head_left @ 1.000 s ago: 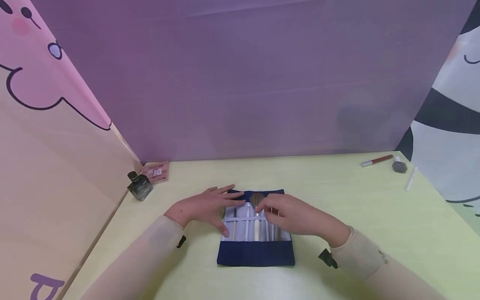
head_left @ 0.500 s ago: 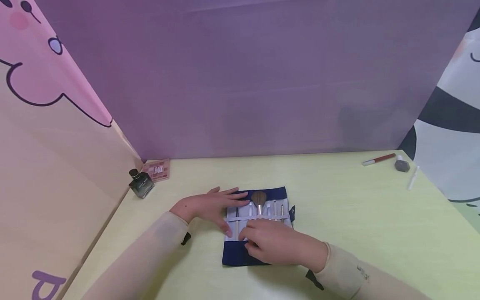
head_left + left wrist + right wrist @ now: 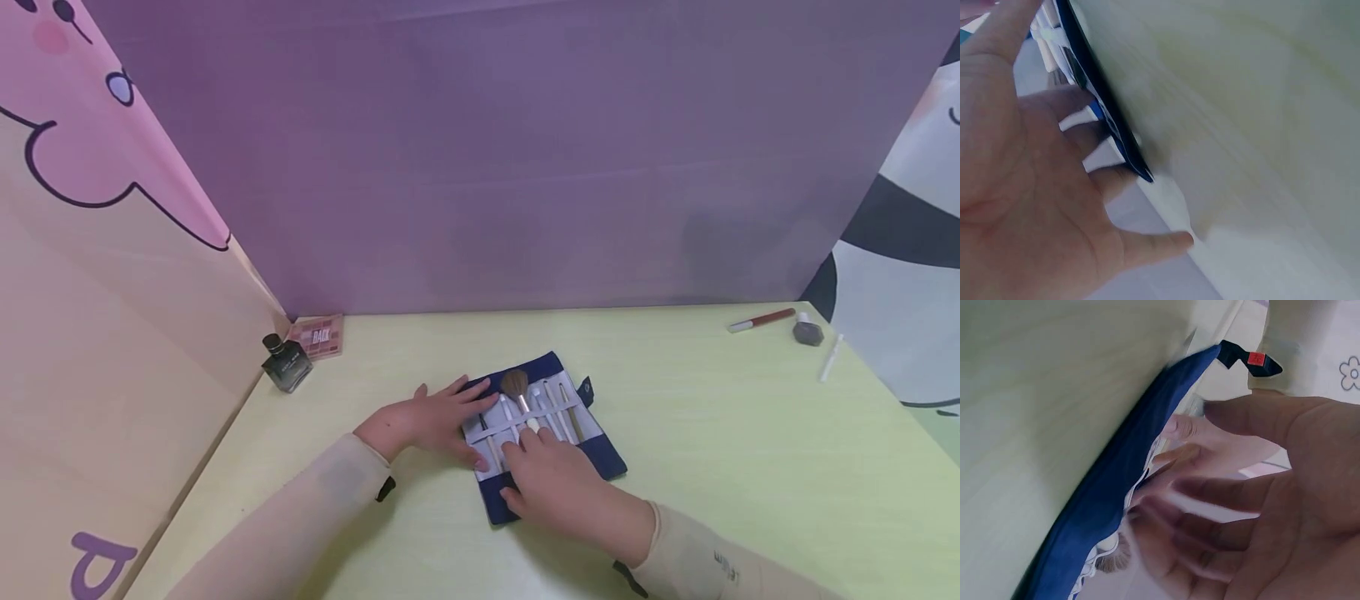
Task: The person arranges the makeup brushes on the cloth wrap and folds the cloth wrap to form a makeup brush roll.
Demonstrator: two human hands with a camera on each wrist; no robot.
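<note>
A navy makeup brush roll (image 3: 603,455) lies unfolded and turned at an angle on the table. A strap crosses its pale lining and holds several slim brushes and one large fluffy brush (image 3: 515,382). My left hand (image 3: 435,422) spreads its fingers over the roll's left edge, thumb lower down. My right hand (image 3: 558,483) reaches across the lower flap, fingertips at the brush handles and hiding part of them. In the right wrist view its fingers are loosely bent along the roll's blue edge (image 3: 1110,481), pinching nothing.
A dark perfume bottle (image 3: 288,364) and a pink palette (image 3: 318,336) stand at the back left. At the back right lie a red-brown and white stick (image 3: 762,320), a small dark bottle with a white cap (image 3: 807,332) and a thin white stick (image 3: 831,358). A purple backdrop (image 3: 525,167) rises behind.
My right hand came down from the upper brushes to the lower flap. The roll has turned anticlockwise and shifted slightly right. My left hand stays spread on its edge, moving right with it.
</note>
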